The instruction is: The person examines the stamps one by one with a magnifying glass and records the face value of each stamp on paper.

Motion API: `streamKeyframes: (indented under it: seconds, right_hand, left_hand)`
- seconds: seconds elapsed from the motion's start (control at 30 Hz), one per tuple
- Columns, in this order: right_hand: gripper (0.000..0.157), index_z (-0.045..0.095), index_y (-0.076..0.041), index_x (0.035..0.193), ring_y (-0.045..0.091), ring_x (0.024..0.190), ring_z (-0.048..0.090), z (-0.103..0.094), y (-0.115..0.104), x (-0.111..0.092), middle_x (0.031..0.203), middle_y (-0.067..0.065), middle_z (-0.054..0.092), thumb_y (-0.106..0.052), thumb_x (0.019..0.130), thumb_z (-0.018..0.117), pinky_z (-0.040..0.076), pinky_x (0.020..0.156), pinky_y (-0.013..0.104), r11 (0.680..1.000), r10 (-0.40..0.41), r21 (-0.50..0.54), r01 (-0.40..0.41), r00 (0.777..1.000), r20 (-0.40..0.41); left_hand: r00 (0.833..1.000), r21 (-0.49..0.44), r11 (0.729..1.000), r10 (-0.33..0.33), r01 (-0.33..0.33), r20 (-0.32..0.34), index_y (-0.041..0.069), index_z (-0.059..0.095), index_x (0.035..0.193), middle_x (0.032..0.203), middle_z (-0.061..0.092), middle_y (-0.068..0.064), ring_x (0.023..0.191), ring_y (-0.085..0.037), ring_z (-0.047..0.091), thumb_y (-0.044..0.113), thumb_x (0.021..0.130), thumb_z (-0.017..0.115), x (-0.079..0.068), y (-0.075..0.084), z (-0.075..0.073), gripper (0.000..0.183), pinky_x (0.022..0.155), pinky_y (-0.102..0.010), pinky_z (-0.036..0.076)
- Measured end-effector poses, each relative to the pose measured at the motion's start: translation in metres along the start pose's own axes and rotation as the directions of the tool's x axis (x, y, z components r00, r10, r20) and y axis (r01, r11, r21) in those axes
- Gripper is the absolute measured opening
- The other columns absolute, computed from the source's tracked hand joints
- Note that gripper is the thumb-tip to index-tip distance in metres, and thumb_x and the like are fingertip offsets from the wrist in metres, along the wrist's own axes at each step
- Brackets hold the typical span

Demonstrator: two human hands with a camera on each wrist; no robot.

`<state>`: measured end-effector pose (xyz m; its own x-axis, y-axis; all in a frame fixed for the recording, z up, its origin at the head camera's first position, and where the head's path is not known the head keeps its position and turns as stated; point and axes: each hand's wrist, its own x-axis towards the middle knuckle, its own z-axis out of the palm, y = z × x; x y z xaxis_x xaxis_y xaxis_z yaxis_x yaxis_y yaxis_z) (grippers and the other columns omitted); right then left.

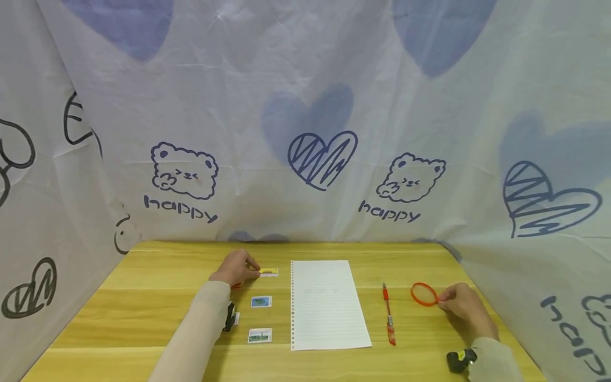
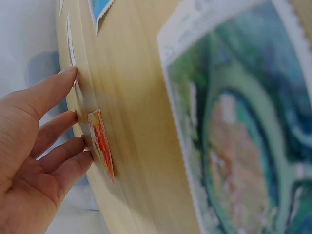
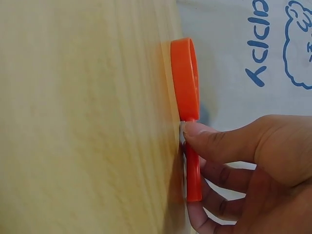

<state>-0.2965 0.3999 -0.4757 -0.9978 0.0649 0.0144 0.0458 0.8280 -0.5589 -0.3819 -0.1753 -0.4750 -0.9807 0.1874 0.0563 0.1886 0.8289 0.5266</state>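
My left hand (image 1: 237,268) is at the far left of the table, thumb and index finger pinching the left edge of a yellow postage stamp (image 1: 269,272). Just under that hand lies a red-and-yellow stamp (image 2: 101,145). A green stamp with an oval pattern (image 2: 239,141) is close below the left wrist. My right hand (image 1: 465,306) grips the short handle of a red magnifying glass (image 3: 185,80), thumb on one side and fingers on the other. Its round frame stands out to the left of the hand in the head view, close over the table.
A blue stamp (image 1: 261,302) and a landscape stamp (image 1: 260,335) lie in a column below the yellow one. Lined loose-leaf paper (image 1: 329,307) occupies the middle, with a red pen (image 1: 388,313) to its right. Printed white cloth (image 1: 272,212) hangs behind the wooden table (image 1: 157,297).
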Motion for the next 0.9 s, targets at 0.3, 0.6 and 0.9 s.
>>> streamKeyframes:
  seconds: [0.3,0.6,0.9]
  right_hand:
    - [0.020,0.068,0.008,0.100,0.023,0.082,0.062,-0.008,-0.016,-0.006,0.089,0.016,0.071,-0.005,0.086,0.073,0.050,0.072,0.033,0.999,-0.040,0.026,0.041,0.999,-0.017]
    - [0.013,0.074,0.002,0.101,0.022,0.081,0.067,0.002,-0.071,-0.007,0.091,0.013,0.073,-0.002,0.088,0.074,0.055,0.069,0.032,0.956,-0.291,-0.016,0.292,0.956,0.036]
    - [0.023,0.073,-0.003,0.104,0.018,0.083,0.063,0.028,-0.094,-0.004,0.091,0.009,0.070,0.009,0.084,0.067,0.054,0.072,0.032,0.921,-0.385,0.014,0.390,0.902,0.196]
  left_hand:
    - [0.999,0.031,0.998,0.053,-0.053,0.001,0.008,0.080,0.111,0.126,0.074,-0.014,0.121,-0.037,0.065,0.019,0.088,0.082,0.004,-0.001,0.003,0.025,0.106,-0.055,0.051]
    - [0.961,0.023,0.961,0.275,-0.276,0.034,0.003,0.074,0.122,0.128,0.073,-0.015,0.120,-0.037,0.066,0.018,0.091,0.079,-0.018,0.038,0.013,0.035,0.106,-0.054,0.053]
    - [0.917,0.061,0.924,0.364,-0.378,0.161,0.008,0.073,0.125,0.128,0.073,-0.009,0.115,-0.027,0.068,0.032,0.088,0.082,-0.058,0.070,0.036,0.045,0.102,-0.048,0.055]
